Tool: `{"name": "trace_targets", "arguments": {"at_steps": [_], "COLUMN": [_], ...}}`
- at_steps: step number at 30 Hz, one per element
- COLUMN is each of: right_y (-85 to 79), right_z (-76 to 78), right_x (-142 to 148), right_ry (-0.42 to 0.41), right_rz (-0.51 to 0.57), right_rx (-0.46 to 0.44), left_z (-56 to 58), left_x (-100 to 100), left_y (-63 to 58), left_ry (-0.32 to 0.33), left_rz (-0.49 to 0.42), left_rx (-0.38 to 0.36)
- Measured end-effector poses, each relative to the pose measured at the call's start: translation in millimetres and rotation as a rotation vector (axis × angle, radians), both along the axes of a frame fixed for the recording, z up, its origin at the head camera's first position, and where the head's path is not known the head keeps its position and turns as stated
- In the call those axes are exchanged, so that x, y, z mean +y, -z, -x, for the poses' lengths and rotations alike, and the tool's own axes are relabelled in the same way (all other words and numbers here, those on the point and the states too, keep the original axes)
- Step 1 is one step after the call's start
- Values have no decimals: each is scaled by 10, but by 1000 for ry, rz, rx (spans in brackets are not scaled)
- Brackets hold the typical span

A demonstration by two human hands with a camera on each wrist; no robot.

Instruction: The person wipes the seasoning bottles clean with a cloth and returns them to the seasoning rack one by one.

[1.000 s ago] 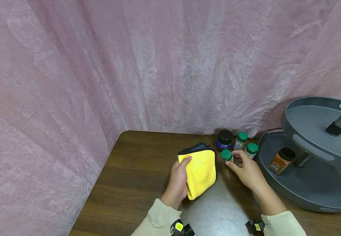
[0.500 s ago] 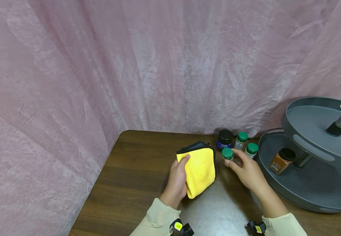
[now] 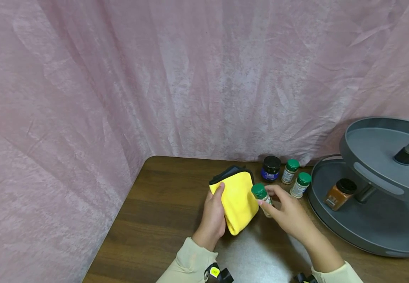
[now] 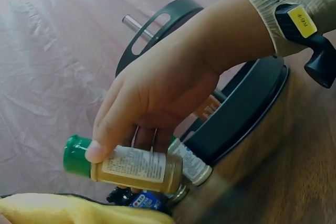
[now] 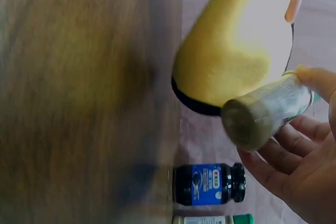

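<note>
My left hand (image 3: 213, 216) grips a folded yellow cloth (image 3: 239, 200) with black edging, thumb across its front. Between the thumb and fingers of my right hand (image 3: 287, 212) is a small spice jar (image 4: 134, 169) with a green cap and pale label, tilted and raised off the table. The right wrist view shows the jar's base (image 5: 247, 127) close beside the cloth. In the head view the jar overlaps the cloth's right edge.
A dark jar with a blue label (image 3: 270, 169) and two green-capped spice jars, one behind (image 3: 290, 171) and one nearer (image 3: 300, 185), stand at the back. Right of them is a grey two-tier round tray (image 3: 332, 232) bearing an orange-brown jar (image 3: 339, 194). A pink curtain (image 3: 190, 78) hangs behind the table.
My right hand has lifted the spice jar from among the others and brought it left and nearer, up to the cloth. The cloth has shifted slightly left and turned a little.
</note>
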State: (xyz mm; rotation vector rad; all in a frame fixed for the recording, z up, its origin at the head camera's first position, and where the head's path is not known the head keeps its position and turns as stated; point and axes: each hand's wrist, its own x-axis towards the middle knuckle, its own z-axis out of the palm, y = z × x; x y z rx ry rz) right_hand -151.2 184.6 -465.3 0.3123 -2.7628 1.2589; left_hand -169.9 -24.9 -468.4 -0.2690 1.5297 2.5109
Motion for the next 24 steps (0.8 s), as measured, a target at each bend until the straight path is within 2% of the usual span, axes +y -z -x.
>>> {"name": "trace_targets", "arguments": {"at_steps": [5, 12, 18, 24], "right_y": [13, 38, 36, 42], "right_z": [-33, -42, -27, -24], "right_x": [-85, -101, -105, -127], "right_ry": [-54, -31, -6, 27], "right_rz": [-15, -3, -32, -35], "right_rx": [31, 89, 167, 178], "left_z": [-9, -33, -60, -80], "left_x": [-14, -10, 31, 89], "left_y": [2, -3, -20, -20], "left_ry": [1, 33, 58, 97], "left_rz": [-1, 19, 26, 49], "left_rx": [-9, -10, 39, 97]}}
